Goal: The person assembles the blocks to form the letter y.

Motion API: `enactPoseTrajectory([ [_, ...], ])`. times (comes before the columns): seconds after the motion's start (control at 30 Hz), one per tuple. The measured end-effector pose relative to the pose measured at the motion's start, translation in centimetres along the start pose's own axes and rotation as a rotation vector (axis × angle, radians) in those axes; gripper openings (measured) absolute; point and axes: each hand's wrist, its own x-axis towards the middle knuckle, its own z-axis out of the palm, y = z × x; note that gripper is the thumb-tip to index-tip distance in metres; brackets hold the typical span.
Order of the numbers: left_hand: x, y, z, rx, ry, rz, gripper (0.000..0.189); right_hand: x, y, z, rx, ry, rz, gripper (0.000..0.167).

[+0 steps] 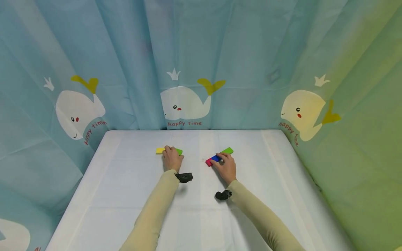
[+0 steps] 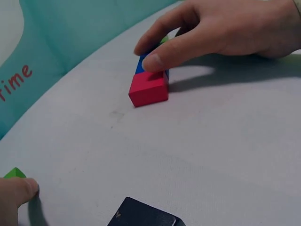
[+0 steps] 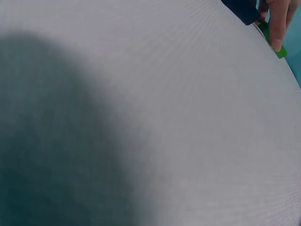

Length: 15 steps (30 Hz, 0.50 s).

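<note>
Two rows of coloured blocks lie on the white table. Over the left row, between its yellow block (image 1: 159,150) and green block (image 1: 179,151), my left hand (image 1: 172,159) grips with curled fingers and hides the middle. In the left wrist view its thumb (image 2: 19,192) is beside the green end. My right hand (image 1: 227,168) pinches the other row at its blue block (image 1: 216,158), thumb on the near side and fingers across. That row slants, with a red block (image 2: 148,89) at the near end and a light green block (image 1: 227,151) at the far end.
The white table (image 1: 194,209) ends at a blue curtain (image 1: 251,69) printed with whales, behind and along the left; it looks greener on the right. A black wrist device (image 1: 184,177) sits on the left wrist, another black device (image 1: 223,195) on the right.
</note>
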Motion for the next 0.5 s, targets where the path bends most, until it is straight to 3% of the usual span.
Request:
enactPoseTrajectory([
  [0.3, 0.44, -0.63, 0.50, 0.009, -0.016, 0.011, 0.047, -0.06, 0.15, 0.20, -0.003, 0.001, 0.004, 0.048],
  [0.5, 0.79, -0.21, 0.89, -0.110, -0.036, -0.002, 0.045, -0.02, 0.07, 0.19, -0.016, -0.006, 0.002, 0.047],
])
